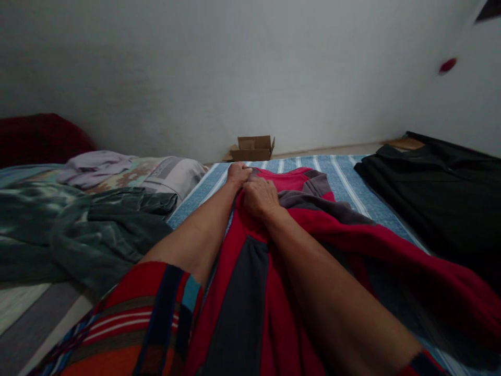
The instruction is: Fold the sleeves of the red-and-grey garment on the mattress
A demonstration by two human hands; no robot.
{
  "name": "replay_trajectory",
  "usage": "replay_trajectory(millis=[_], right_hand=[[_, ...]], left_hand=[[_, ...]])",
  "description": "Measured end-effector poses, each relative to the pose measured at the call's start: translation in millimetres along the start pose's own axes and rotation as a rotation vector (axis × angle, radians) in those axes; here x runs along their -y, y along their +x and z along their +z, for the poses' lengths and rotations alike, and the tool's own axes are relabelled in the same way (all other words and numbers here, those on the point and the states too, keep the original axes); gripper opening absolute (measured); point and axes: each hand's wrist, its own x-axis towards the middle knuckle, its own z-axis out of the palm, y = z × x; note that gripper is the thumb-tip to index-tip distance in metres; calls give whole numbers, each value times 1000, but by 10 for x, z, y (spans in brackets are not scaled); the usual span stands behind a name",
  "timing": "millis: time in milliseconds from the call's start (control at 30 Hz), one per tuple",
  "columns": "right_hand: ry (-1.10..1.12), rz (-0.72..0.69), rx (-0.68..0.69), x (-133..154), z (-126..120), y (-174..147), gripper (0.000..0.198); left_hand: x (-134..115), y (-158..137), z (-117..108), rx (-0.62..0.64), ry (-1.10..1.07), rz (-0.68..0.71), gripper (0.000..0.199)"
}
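Note:
A red and grey long-sleeved jacket (242, 292) lies spread over the blue striped bedsheet (344, 177), one sleeve stretching out to the right. My left hand (238, 174) grips its far left edge, near the collar. Just nearer and to the right, my right hand (261, 197) has its fingers curled into the same cloth. Both hands sit close together, and the fabric bunches under them. The fingertips of my right hand are partly hidden in the folds.
Dark folded clothes (430, 193) are stacked at the right. On the left lie a grey-green garment (97, 230), a lilac cloth (96, 167) and a pale pillow (176, 175). An open cardboard box (250, 154) stands against the wall (219, 73) behind the bed.

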Motion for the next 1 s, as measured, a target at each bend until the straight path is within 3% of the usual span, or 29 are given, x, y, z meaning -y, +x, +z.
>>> replay_trajectory(millis=[167, 300, 567, 700, 1000], right_hand=[[16, 87, 83, -7, 70, -61, 33], [50, 99, 130, -24, 39, -64, 34], [136, 158, 294, -107, 59, -3, 40], [198, 167, 314, -142, 40, 4, 42], [160, 119, 317, -152, 27, -19, 57]], left_hand=[[-47, 34, 9, -80, 51, 31, 12], [-59, 24, 21, -149, -66, 68, 10], [-10, -224, -154, 178, -359, -117, 29], [31, -301, -232, 328, -363, -144, 11], [79, -224, -37, 114, -72, -46, 15]])
